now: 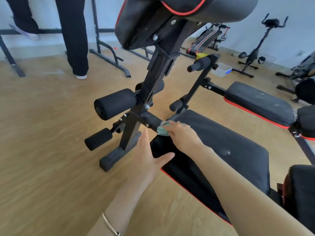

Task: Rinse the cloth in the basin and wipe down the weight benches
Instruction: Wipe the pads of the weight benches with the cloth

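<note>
Wiping is in hand at the front end of the bench point(221, 143), as the head view shows. The right grip point(182, 135) is clamped on the cloth point(162, 129): its fingers curl over the bunched teal fabric and press it down where the pad's front edge meets the frame bar point(151, 119). Bunching gives a thick contact face, which suits the narrow joint between pad and bar.

The left grip point(148, 157) is apart, with fingers straight and thumb spread, and holds nothing. It lies at the pad's near front corner, the thumb over the edge; contact cannot be confirmed. Its position suggests it is there to steady the lean over the bench.

The right forearm runs lengthways over the pad, so strokes probably follow the pad's length. Pale specks show on the pad behind the cloth, and that area is judged not yet wiped. A second bench point(259, 103) beyond carries similar marks.

A clear tub point(220, 69), probably the basin, stands on the floor point(42, 150) well apart from the cloth. Its contents are too small to tell.
</note>
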